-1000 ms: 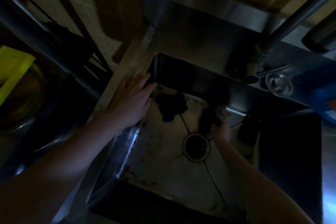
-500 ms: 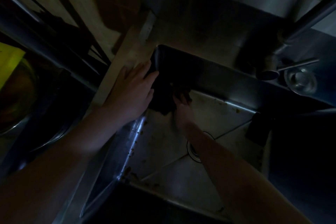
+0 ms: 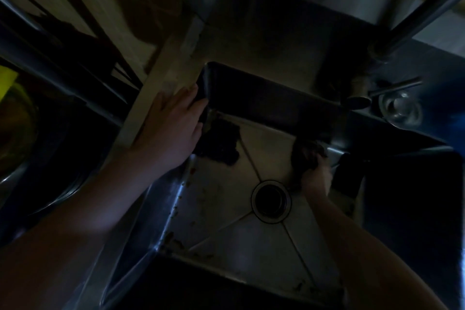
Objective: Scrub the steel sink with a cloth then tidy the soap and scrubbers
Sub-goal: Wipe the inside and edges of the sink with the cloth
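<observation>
Cloth (image 3: 307, 156): a dark wad on the sink floor by the far wall, right of the drain (image 3: 270, 200). We judge it soft, wet and light, so it should bunch under the palm and go where pushed.
Right hand (image 3: 315, 177): fingers curled over the cloth, grip closed on it, pressing it to the steel.
Left hand (image 3: 173, 126): flat on the sink's left rim, fingers straight, holding nothing (a brace, we think).
Sink (image 3: 226, 221): a steel basin, hard and fixed. Brown specks line the left and near edges of the floor, so scrubbing looks part done at most.
Second dark wad (image 3: 219, 145): in the far left corner, just beside the left fingertips. It is too dim for us to say cloth or scrubber.
Dark block (image 3: 347, 175): against the right wall, just beside the right hand. It is perhaps a scrubber, but we cannot tell.
Hold: we would take the cloth bunched at its middle, since wet steel is likely slippery and a loose edge could trail into the drain.
</observation>
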### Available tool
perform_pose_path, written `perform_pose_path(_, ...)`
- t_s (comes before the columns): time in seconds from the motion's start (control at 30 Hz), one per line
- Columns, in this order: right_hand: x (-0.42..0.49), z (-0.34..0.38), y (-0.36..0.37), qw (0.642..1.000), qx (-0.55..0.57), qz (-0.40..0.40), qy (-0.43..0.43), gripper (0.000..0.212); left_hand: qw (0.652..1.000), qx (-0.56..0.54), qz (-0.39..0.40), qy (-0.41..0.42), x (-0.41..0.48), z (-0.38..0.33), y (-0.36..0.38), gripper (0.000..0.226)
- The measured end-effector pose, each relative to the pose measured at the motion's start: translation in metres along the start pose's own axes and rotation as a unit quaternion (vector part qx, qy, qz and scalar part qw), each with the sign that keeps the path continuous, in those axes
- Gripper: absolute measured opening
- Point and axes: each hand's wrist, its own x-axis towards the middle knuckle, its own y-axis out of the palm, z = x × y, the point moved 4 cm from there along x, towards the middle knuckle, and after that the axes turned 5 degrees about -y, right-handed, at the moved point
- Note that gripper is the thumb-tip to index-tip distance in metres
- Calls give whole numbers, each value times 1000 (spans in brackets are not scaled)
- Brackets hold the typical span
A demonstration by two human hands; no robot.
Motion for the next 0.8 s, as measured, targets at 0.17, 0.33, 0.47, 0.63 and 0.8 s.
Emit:
perform_pose_path(0.17, -5, 14, 21, 994, -103, 41, 23, 67, 1000, 10, -1, 3, -1, 0, 0, 47)
perform_pose_path(0.33, -12, 69, 68, 957, -177, 141, -181, 72, 1000, 19, 3, 5, 0, -2, 1, 48)
perform_pose_path(0.47, -13, 87, 92, 875, -310, 178, -327, 68, 1000, 14, 6, -2, 0, -2, 2, 49)
perform_pose_path(0.63, 7, 68, 61, 893, -256, 179, -325, 59, 1000, 3, 10, -4, -2, 1, 3, 50)
perform_pose_path(0.8, 5, 27, 13, 958, -102, 124, -236, 48, 1000, 1, 22, 11, -7, 7, 5, 50)
